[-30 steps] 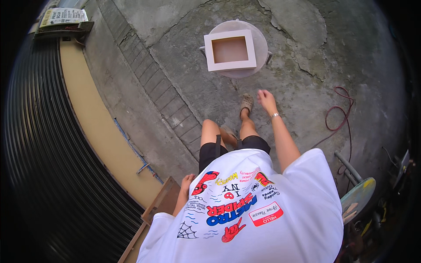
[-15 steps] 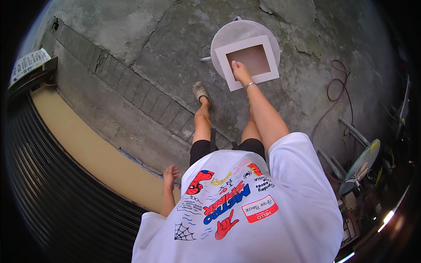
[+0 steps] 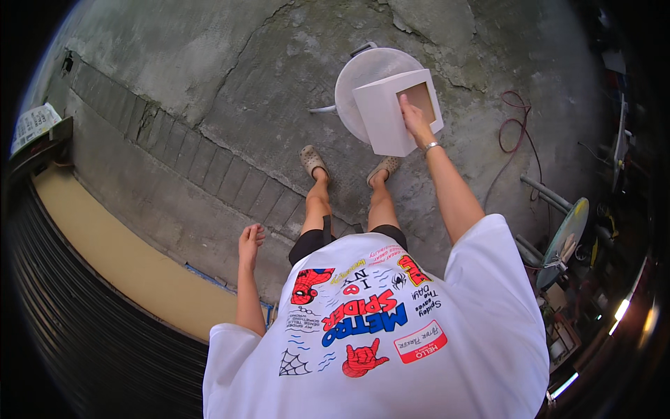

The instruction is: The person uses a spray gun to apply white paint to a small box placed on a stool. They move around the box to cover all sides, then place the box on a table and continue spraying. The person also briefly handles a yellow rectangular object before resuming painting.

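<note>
My right hand point(image 3: 417, 123) grips a white box point(image 3: 380, 119) by the edge of its rectangular opening, which shows a pinkish-brown inside. The box is tilted, with a long white side facing up, over a round whitish stool top point(image 3: 352, 80); whether it still touches the top cannot be told. My left hand point(image 3: 250, 242) hangs low on the left with loosely curled, separated fingers and nothing in it. My two feet in beige clogs point(image 3: 313, 160) stand on the cracked concrete just short of the stool.
A dark ribbed shutter point(image 3: 56, 293) and cream ledge point(image 3: 98, 237) run along the left, below a printed sack point(image 3: 33, 124). A red hose point(image 3: 511, 129) lies coiled at the right, near a round paint-marked metal stand point(image 3: 572, 230) and cluttered items.
My right hand has reached forward, taken hold of the box and tipped it up on its side. My left hand has come forward and higher. My feet now stand side by side.
</note>
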`<state>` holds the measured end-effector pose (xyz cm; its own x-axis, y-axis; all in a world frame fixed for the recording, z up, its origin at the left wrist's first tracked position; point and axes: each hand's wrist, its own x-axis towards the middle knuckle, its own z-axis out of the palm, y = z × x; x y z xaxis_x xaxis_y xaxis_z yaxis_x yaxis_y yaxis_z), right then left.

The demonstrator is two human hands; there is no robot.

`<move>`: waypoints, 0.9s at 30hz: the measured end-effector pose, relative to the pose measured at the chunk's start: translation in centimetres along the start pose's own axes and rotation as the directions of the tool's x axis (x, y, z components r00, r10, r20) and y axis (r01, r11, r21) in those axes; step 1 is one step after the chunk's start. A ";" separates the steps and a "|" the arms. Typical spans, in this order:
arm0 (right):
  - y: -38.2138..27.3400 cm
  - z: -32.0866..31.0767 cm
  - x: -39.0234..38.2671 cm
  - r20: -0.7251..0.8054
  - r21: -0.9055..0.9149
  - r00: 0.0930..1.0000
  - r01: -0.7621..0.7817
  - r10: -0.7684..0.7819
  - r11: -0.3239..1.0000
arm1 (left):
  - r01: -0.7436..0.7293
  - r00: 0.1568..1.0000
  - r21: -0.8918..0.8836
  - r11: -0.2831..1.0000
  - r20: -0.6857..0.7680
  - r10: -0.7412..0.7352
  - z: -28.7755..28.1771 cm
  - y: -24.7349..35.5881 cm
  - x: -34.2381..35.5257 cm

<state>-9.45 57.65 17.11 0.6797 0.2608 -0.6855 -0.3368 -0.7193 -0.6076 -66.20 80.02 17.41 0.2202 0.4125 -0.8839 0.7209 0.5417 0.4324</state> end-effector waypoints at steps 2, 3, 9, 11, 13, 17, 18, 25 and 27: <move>-3.3 -6.1 -2.9 0.114 0.133 0.992 -0.067 0.052 0.989 | -0.051 0.995 -0.047 0.998 0.081 0.055 3.1 2.9 3.0; -5.1 -9.0 -4.5 0.154 0.153 0.985 -0.098 0.074 0.983 | -0.069 0.988 -0.065 0.995 0.136 0.077 4.8 4.7 4.4; -20.4 -14.8 -23.5 0.451 0.401 0.867 0.017 -0.213 0.916 | -0.023 0.796 -0.376 0.926 0.554 0.244 17.7 16.9 9.1; -24.4 -14.6 -28.1 0.449 0.433 0.837 0.102 -0.312 0.896 | 0.056 0.668 -0.509 0.859 0.658 0.347 22.6 21.4 7.7; -28.5 -13.9 -32.2 0.438 0.467 0.817 0.151 -0.376 0.871 | 0.019 0.536 -0.565 0.825 0.702 0.468 26.8 25.9 5.1; -32.1 -15.2 -37.7 0.415 0.531 0.761 0.242 -0.499 0.812 | 0.374 0.146 -0.624 0.687 0.771 0.620 36.0 32.1 3.3; -32.3 -16.3 -39.2 0.375 0.505 0.795 0.257 -0.477 0.824 | 0.359 0.115 -0.628 0.690 0.764 0.635 37.5 34.1 0.4; -37.4 -17.2 -44.8 0.333 0.432 0.760 0.403 -0.558 0.807 | 0.665 -0.328 -0.381 0.643 0.624 0.709 42.2 43.8 -5.2; -38.9 -17.5 -46.8 0.255 0.421 0.773 0.452 -0.581 0.786 | 0.783 -0.518 -0.034 0.621 0.515 0.682 42.6 45.2 -7.7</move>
<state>-16.83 62.15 79.83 0.5552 0.7834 -0.2794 -0.2318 -0.1769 -0.9565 -7.29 70.14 36.20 0.7165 -0.2215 0.6615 0.5974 0.6845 -0.4178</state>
